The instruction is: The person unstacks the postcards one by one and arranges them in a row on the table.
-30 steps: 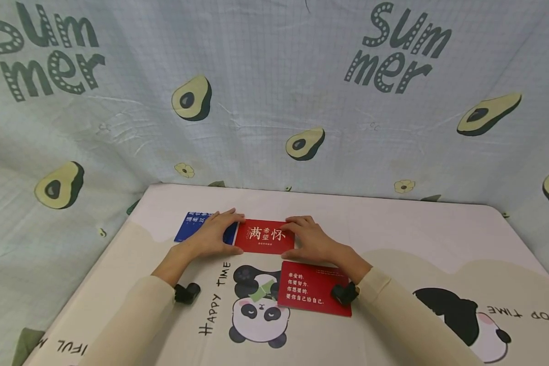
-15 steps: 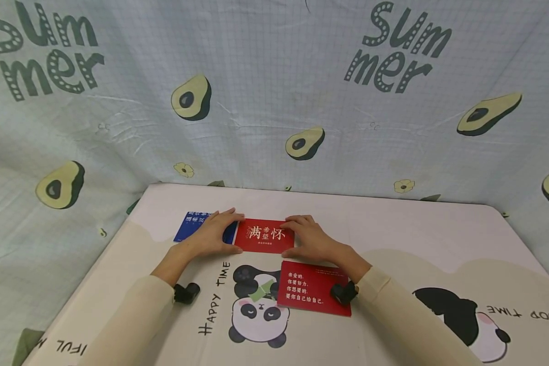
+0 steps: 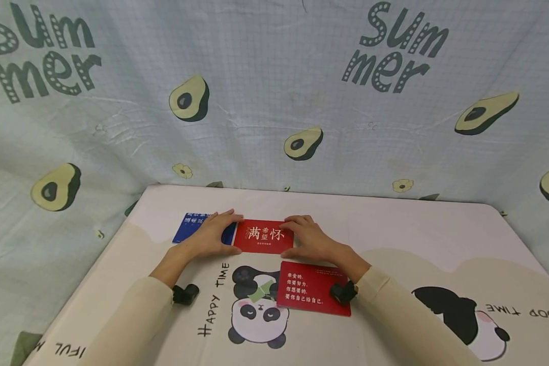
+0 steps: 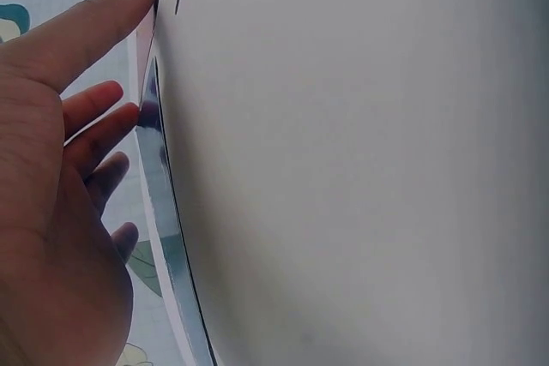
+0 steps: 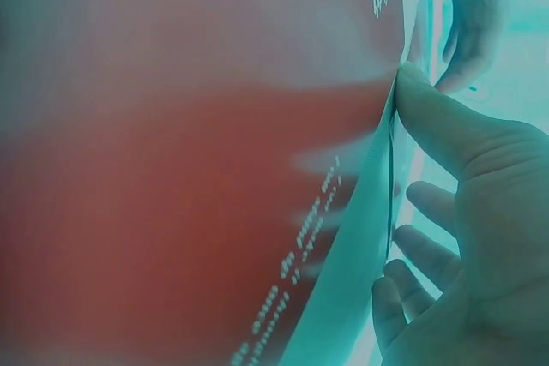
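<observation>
A red card (image 3: 264, 237) with white Chinese characters lies flat on the table, its left edge against a blue card (image 3: 186, 230). At its left end my left hand (image 3: 213, 235) spans the card, thumb at the near corner and forefinger at the far one. The left hand's back covers much of the blue card. My right hand (image 3: 314, 240) holds the right end the same way, thumb at the near edge and fingers at the far side. Below my right wrist lies another red card (image 3: 308, 290) with lines of white text, its right part under the wrist camera.
The tabletop (image 3: 393, 229) has printed pandas and lettering. Behind it hangs a pale cloth (image 3: 247, 91) with avocado and lettering prints, close along the table's back edge. A black wrist camera (image 3: 186, 294) sits on the left wrist.
Both hands and all the cards keep their places on the table. Only the head view has shifted very slightly.
</observation>
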Demonstrator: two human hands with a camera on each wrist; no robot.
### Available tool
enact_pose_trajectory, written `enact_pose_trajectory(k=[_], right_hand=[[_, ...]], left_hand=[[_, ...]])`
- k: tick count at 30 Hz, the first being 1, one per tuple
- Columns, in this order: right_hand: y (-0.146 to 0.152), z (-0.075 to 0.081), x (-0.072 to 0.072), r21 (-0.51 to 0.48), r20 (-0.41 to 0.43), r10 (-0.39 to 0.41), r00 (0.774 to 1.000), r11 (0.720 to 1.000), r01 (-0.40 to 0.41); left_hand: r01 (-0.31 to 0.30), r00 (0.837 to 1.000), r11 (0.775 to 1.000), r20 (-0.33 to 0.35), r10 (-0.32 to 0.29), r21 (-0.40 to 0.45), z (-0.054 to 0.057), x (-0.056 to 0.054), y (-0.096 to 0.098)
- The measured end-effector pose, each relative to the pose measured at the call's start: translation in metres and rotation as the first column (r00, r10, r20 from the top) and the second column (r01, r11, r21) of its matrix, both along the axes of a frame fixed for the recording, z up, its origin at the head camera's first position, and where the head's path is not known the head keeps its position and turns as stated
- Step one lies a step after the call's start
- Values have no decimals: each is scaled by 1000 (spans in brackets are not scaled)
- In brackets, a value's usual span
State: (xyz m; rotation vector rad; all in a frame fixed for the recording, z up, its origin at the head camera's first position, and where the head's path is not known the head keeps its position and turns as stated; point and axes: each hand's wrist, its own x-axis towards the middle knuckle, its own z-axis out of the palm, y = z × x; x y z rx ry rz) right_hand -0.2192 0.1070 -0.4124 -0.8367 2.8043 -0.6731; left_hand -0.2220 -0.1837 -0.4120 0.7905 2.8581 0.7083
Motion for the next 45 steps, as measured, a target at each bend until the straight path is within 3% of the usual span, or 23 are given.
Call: enact_pose_trajectory(k=[19, 25, 34, 40, 45], right_hand=[[0, -2, -1, -3, 18, 3, 1000, 1000, -3], [1, -2, 0, 4, 24, -29, 999, 1000, 29], [4, 12, 9, -113, 81, -87, 993, 989, 96], [15, 19, 20, -133, 70, -90, 993, 986, 99], [27, 25, 36, -142, 74, -86, 994, 985, 96]], left_hand=[[-1, 1000, 1000, 5, 1, 4, 0, 0, 1], [1, 1000, 1000, 3, -1, 4, 0, 1, 2], [31, 999, 999, -39, -30, 14, 2, 2, 8], [50, 996, 998, -81, -45, 49, 7, 12, 21], [61, 996, 987, -73, -51, 147, 14, 29, 34]])
